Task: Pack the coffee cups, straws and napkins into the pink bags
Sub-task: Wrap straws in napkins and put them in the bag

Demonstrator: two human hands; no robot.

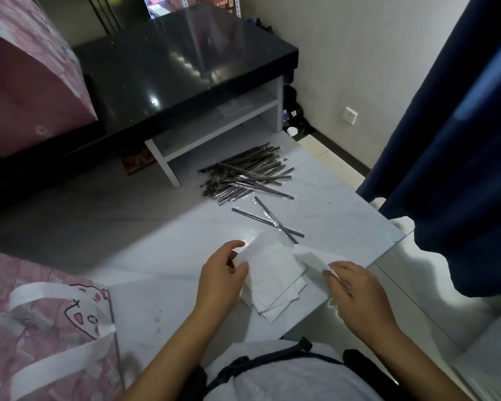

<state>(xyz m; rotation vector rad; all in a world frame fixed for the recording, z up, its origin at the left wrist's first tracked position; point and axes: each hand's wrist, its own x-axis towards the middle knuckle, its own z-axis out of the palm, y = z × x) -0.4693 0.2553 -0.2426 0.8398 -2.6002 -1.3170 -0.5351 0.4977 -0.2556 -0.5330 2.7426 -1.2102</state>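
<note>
glossy black top of a low cabinet fills the far side, its white shelves open below; dark blue curtain cloth hangs in folds at the right, cut off by the frame. pale marbled surface runs smooth and shiny under everything. one pink bag stands at the far left, stiff and boxy, mostly out of frame; another pink bag sits near left, crinkly, printed with a cartoon cat face and fitted with flat white handles, its opening hard to make out. thin dark straws in clear wrappers lie heaped near the cabinet, with two loose straws crossed just beside the napkins, a fanned stack of soft white squares at the surface's near edge. left hand curls its fingers round the stack's left edge, gripping a top sheet. right hand pinches a lifted, rumpled napkin between thumb and fingers. no coffee cups can be made out
</note>
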